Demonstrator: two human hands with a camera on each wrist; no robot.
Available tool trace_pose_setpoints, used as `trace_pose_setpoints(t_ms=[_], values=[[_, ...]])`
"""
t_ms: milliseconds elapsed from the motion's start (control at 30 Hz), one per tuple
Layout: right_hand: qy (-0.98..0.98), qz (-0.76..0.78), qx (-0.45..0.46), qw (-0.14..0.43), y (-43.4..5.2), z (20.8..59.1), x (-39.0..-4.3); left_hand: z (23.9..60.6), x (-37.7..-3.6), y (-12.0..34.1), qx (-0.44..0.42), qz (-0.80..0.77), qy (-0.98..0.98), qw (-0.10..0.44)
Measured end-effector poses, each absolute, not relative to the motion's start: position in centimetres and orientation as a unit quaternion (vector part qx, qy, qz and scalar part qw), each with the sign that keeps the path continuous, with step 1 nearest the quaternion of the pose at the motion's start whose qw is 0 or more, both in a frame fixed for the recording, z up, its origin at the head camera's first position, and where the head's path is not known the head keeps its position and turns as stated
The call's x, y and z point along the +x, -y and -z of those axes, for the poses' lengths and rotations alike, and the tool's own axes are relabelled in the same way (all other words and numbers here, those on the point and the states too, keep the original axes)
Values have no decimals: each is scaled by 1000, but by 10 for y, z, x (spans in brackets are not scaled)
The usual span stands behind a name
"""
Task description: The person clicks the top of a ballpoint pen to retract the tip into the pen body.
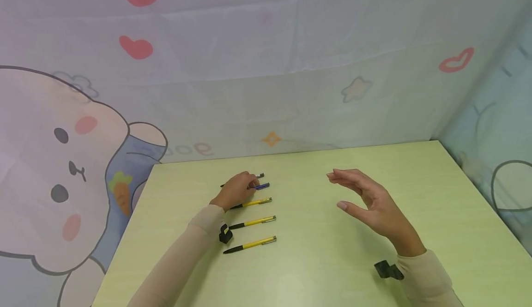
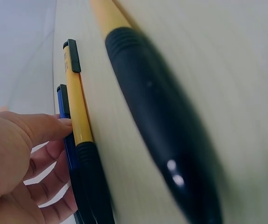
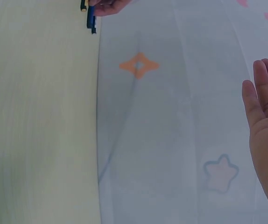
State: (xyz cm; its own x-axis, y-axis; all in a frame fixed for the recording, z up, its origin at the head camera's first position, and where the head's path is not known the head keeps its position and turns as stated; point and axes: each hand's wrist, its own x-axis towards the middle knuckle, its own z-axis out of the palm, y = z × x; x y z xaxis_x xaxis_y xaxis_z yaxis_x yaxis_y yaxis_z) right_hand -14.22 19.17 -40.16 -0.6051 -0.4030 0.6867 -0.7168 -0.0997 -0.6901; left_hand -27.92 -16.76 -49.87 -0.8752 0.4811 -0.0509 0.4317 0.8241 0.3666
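Pale green table (image 1: 316, 261), cartoon-print backdrop (image 1: 249, 67) behind. Right hand (image 1: 370, 203) raised above table, well right of pen row, fingers straight and loose, grasping nothing; likely idle, kept clear of row. Left hand (image 1: 236, 189) on far end of row, fingers curled over blue pen (image 1: 262, 186), seemingly nudging it into line beside neighbouring yellow pen (image 1: 253, 202). Dark pen (image 1: 258, 176) just beyond blue one. Two more yellow pens (image 1: 252, 222) nearer, parallel, evenly spaced, tips pointing left.
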Motion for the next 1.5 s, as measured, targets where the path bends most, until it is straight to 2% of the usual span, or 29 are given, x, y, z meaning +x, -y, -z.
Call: trace_pose_setpoints(t_ms=[400,1167,1500], values=[[655,-610,427,129,-193,402,-143,499,-281,169,250,-135,-957,61],[655,-609,428,125,-192,401,-144,479,-275,171,216,-220,-950,47],[656,-611,426,121,-190,400,-144,469,-266,175,209,-275,-938,17]])
